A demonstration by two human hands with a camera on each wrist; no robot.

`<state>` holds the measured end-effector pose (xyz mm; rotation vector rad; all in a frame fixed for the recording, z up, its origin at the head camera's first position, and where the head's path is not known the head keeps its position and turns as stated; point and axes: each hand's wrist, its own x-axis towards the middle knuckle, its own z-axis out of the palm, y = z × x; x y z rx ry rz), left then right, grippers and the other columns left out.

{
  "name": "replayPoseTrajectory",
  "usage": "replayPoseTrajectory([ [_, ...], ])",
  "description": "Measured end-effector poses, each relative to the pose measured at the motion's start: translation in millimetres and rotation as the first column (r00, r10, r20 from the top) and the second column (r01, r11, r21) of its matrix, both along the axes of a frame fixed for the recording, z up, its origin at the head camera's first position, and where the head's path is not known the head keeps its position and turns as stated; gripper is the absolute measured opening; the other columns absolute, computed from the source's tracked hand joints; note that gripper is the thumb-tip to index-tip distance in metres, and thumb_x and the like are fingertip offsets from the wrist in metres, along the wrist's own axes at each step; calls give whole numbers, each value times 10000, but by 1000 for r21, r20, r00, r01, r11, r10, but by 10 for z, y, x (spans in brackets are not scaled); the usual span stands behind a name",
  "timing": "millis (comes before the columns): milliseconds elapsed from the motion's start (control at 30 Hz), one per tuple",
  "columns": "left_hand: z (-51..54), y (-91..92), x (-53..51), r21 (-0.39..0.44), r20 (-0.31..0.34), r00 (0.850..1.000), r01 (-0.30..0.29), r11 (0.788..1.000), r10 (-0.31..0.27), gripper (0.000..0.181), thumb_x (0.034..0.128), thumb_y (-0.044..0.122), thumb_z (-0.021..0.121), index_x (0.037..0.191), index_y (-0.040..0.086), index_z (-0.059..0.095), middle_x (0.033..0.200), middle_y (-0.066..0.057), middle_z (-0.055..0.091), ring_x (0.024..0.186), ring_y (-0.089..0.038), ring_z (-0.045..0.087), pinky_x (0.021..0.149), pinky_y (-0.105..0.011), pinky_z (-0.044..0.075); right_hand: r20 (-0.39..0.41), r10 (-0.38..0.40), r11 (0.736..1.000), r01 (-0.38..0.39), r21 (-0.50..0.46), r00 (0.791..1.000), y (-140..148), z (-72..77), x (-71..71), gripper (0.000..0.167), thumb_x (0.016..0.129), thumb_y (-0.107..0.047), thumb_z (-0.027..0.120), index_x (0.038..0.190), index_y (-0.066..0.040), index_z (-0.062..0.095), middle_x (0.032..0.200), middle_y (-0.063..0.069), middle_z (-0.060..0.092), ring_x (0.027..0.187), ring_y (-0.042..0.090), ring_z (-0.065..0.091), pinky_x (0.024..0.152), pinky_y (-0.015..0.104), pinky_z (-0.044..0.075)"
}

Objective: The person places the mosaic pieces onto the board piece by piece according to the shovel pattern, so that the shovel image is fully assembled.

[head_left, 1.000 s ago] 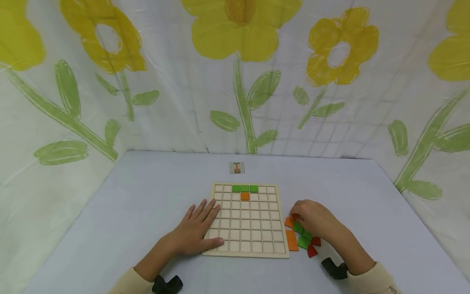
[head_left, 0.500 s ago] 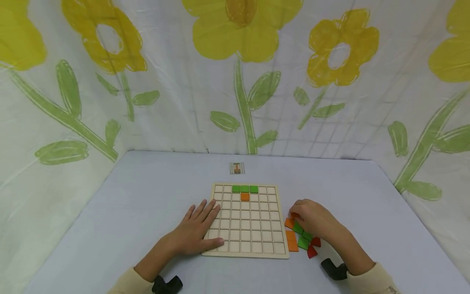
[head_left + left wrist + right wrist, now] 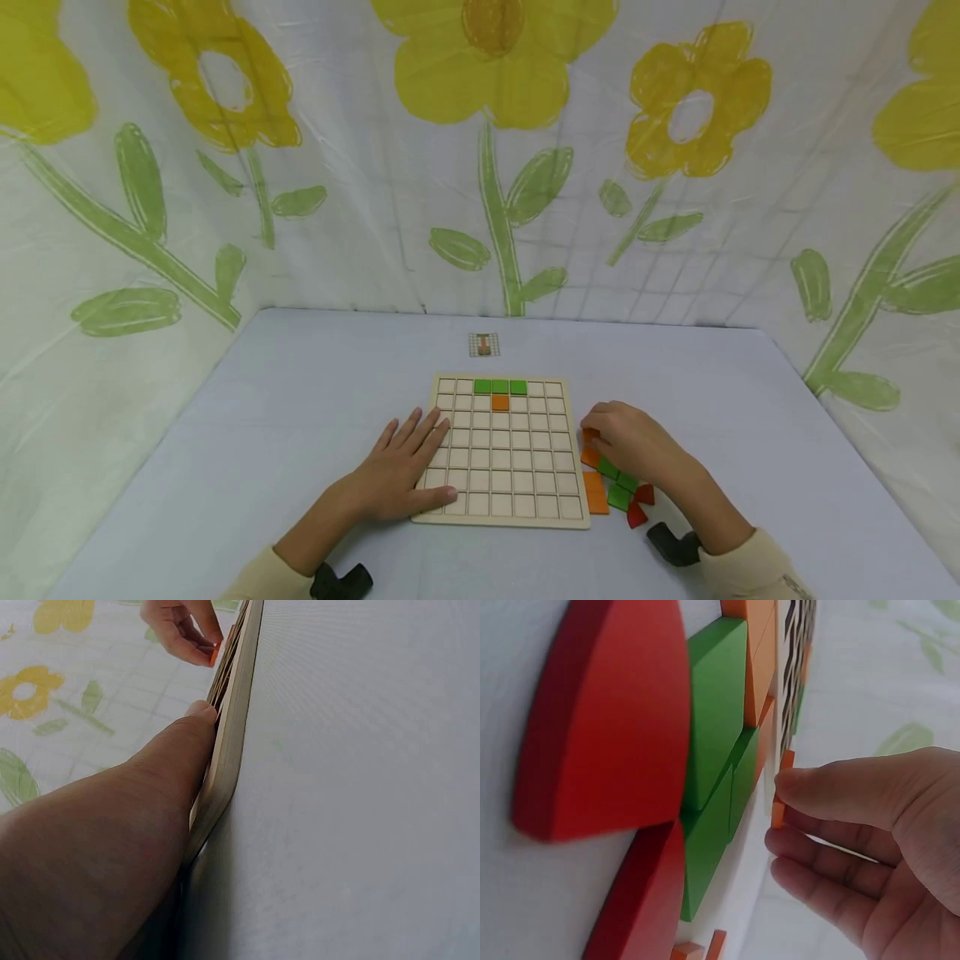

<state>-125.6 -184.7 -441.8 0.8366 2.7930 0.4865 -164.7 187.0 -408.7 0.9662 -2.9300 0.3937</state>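
In the head view my left hand (image 3: 393, 477) lies flat with fingers spread over the left edge of a wooden grid board (image 3: 502, 460). Its thumb rests along the board's edge in the left wrist view. The board's far row bears three green square tiles (image 3: 500, 387), and one orange square tile (image 3: 500, 402) sits just below the middle one. Just off the board's right side, my right hand (image 3: 637, 439) pinches another orange tile (image 3: 778, 814) between thumb and fingers. Under and beside that hand lie loose green tiles (image 3: 619, 497), orange tiles (image 3: 596, 492) and red curved-edge pieces (image 3: 637, 514).
A small picture card (image 3: 483, 344) lies on the white-covered table (image 3: 337, 375) beyond the board. Behind the table hangs a white curtain (image 3: 360, 225) printed with yellow flowers. A black strap-like device (image 3: 673, 546) is on the right wrist.
My right hand has shifted a little left and away from me, nearer the board's right edge, with the orange tile in its fingers. The left hand stays still.
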Motion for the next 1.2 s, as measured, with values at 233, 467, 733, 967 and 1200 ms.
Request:
replayPoseTrajectory([
  [233, 8, -6, 5, 11, 2, 1000, 8, 1000, -8, 951, 956, 685, 468, 1612, 67, 164, 1668, -138, 79, 1513, -384, 12, 1157, -620, 27, 26, -9, 1000, 9, -16, 1000, -69, 14, -31, 136, 854, -37, 792, 986, -56, 768, 927, -13, 699, 826, 135, 610, 761, 314, 556],
  [467, -11, -12, -1, 12, -4, 1000, 6, 1000, -6, 956, 953, 701, 453, 1615, 77, 157, 1670, -132, 76, 1514, -380, 11, 1157, -620, 22, 15, 21, 999, -21, -40, 1000, -123, 18, -63, 144, 847, -16, 792, 985, -51, 768, 931, -9, 698, 831, 140, 621, 746, 307, 552],
  [733, -37, -15, -14, 6, -5, 1000, 4, 1000, -4, 955, 954, 703, 447, 1617, 83, 150, 1672, -126, 66, 1515, -375, 3, 1158, -617, 19, 8, 63, 997, -63, -43, 998, -201, 8, -119, 137, 851, -12, 788, 982, -41, 764, 923, -1, 686, 815, 128, 604, 729, 293, 542],
  [967, -46, -16, -17, 2, -4, 1000, 1, 1000, -1, 965, 947, 723, 433, 1619, 93, 146, 1673, -118, 67, 1518, -363, -3, 1161, -609, 13, 2, 101, 993, -101, -53, 995, -255, -22, -181, 148, 850, 14, 777, 992, -27, 763, 961, 25, 705, 861, 170, 638, 761, 322, 549],
  [1200, -57, -16, -20, 1, -6, 1000, 2, 1000, -2, 972, 944, 729, 430, 1618, 88, 148, 1673, -120, 63, 1517, -364, -5, 1162, -606, 14, -12, 123, 991, -124, -47, 992, -295, -41, -208, 151, 848, 12, 779, 991, -33, 761, 963, 29, 703, 881, 189, 645, 763, 329, 547],
])
